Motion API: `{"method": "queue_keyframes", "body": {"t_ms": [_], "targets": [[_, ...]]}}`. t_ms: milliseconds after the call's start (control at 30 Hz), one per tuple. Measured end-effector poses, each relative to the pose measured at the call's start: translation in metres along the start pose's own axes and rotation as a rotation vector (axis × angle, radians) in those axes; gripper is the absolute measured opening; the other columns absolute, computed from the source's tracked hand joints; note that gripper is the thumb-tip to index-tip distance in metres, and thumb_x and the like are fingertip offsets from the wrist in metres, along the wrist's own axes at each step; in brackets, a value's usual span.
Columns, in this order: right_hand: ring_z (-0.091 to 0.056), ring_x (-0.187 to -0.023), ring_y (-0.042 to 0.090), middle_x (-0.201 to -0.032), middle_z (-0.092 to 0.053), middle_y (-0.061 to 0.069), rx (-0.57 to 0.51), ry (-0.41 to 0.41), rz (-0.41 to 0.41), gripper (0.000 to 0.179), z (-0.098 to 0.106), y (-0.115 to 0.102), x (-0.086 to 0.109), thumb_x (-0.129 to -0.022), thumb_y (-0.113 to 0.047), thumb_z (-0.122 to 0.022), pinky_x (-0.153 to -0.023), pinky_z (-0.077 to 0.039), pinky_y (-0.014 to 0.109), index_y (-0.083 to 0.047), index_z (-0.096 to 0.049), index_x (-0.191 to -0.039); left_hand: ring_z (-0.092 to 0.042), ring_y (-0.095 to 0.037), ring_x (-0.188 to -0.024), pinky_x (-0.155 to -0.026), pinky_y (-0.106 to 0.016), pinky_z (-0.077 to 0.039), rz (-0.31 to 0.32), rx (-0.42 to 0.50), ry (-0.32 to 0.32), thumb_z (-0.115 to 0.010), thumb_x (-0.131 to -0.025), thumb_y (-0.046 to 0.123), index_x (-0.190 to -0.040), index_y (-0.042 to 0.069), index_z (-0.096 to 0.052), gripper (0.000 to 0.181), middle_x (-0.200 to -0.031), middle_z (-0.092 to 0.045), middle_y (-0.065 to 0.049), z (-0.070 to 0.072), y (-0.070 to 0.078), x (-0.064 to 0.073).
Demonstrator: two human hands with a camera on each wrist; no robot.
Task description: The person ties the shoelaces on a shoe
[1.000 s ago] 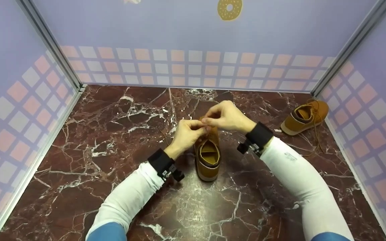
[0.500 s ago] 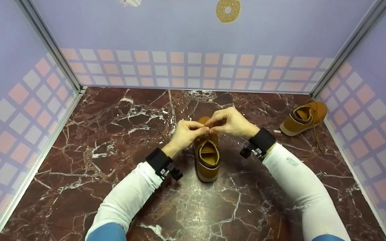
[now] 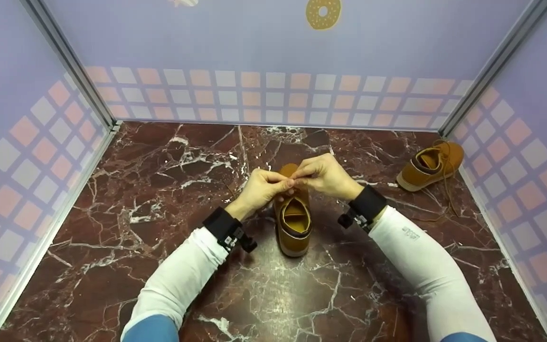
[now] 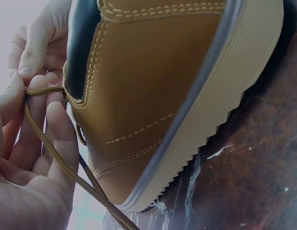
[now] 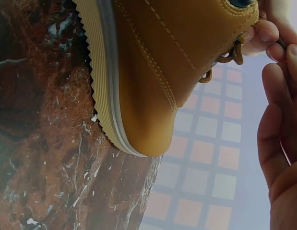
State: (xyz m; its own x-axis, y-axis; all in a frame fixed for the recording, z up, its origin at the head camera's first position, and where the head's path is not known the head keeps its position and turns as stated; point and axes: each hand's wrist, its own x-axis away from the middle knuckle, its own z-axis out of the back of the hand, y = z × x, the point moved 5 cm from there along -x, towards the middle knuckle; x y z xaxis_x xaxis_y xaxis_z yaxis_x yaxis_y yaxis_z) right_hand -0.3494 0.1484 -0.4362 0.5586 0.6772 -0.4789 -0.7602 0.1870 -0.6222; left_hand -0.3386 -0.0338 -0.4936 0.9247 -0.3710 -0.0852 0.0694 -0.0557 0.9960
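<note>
A tan lace-up shoe [image 3: 295, 244] stands on the floor in the middle, heel toward me and toe pointing away. Above its lacing my two hands meet at the fingertips. My left hand [image 3: 260, 194] pinches a brown shoelace [image 4: 62, 165] between thumb and fingers; in the left wrist view the lace runs from the shoe's opening over the fingers and hangs down past the toe. My right hand [image 3: 328, 175] pinches the lace too, its thumb and forefinger right at the left fingertips. Lace loops [image 5: 237, 53] show along the eyelets. The hands partly cover the lacing in the head view.
A second tan shoe [image 3: 430, 166], its laces loose, stands at the right near the side wall. The dark red marbled surface [image 3: 159, 266] is bounded by a back wall [image 3: 254, 47] and two side walls with checked bands.
My right hand has come slightly down and nearer me, uncovering the shoe's toe. Both hands stay together over the lacing; neither shoe has visibly moved.
</note>
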Motion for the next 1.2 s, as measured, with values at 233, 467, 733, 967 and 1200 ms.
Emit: {"method": "queue_keyframes", "body": {"t_ms": [233, 467, 733, 967, 1200], "targets": [[-0.07, -0.071, 0.014, -0.09, -0.084, 0.014, 0.046, 0.038, -0.048, 0.008, 0.004, 0.003, 0.001, -0.097, -0.005, -0.086, -0.067, -0.054, 0.014, -0.004, -0.089, -0.105, -0.073, -0.01, -0.065, -0.057, -0.022, -0.062, -0.024, -0.028, 0.039, -0.073, -0.111, 0.018, -0.106, -0.008, -0.083, 0.028, -0.079, -0.083, 0.001, 0.002, 0.005, 0.0], [-0.067, -0.072, 0.011, -0.089, -0.084, 0.014, -0.006, 0.062, -0.103, 0.006, 0.006, 0.007, 0.003, -0.099, -0.004, -0.085, -0.065, -0.054, 0.015, -0.004, -0.089, -0.103, -0.074, -0.019, -0.077, -0.068, -0.019, -0.058, -0.074, -0.36, 0.102, -0.082, -0.101, 0.012, -0.112, -0.001, -0.086, 0.018, -0.099, -0.086, -0.013, 0.019, 0.013, 0.002], [-0.071, -0.074, 0.006, -0.09, -0.085, 0.017, -0.114, 0.064, -0.175, 0.016, 0.005, 0.009, 0.005, -0.091, 0.007, -0.082, -0.064, -0.055, 0.015, -0.003, -0.09, -0.1, -0.082, -0.03, -0.101, -0.092, -0.038, -0.064, -0.031, -0.718, -0.024, -0.088, -0.096, 0.021, -0.112, 0.011, -0.089, 0.019, -0.114, -0.088, -0.01, 0.022, 0.013, 0.008], [-0.07, -0.076, 0.002, -0.09, -0.085, 0.018, -0.104, 0.044, -0.148, 0.014, 0.003, 0.011, 0.002, -0.089, 0.009, -0.082, -0.066, -0.053, 0.011, 0.001, -0.089, -0.098, -0.077, -0.026, -0.093, -0.084, -0.034, -0.058, -0.036, -0.785, -0.044, -0.08, -0.096, 0.024, -0.103, 0.011, -0.089, 0.017, -0.103, -0.088, -0.008, 0.024, 0.011, 0.009], [-0.071, -0.075, 0.001, -0.09, -0.085, 0.018, -0.114, 0.039, -0.15, 0.012, 0.002, 0.014, 0.002, -0.09, 0.008, -0.083, -0.066, -0.055, 0.011, 0.002, -0.089, -0.099, -0.064, -0.011, -0.075, -0.07, -0.023, -0.051, -0.02, -0.725, -0.002, -0.078, -0.099, 0.025, -0.103, 0.009, -0.086, 0.019, -0.096, -0.083, -0.009, 0.029, 0.018, 0.009]]}}
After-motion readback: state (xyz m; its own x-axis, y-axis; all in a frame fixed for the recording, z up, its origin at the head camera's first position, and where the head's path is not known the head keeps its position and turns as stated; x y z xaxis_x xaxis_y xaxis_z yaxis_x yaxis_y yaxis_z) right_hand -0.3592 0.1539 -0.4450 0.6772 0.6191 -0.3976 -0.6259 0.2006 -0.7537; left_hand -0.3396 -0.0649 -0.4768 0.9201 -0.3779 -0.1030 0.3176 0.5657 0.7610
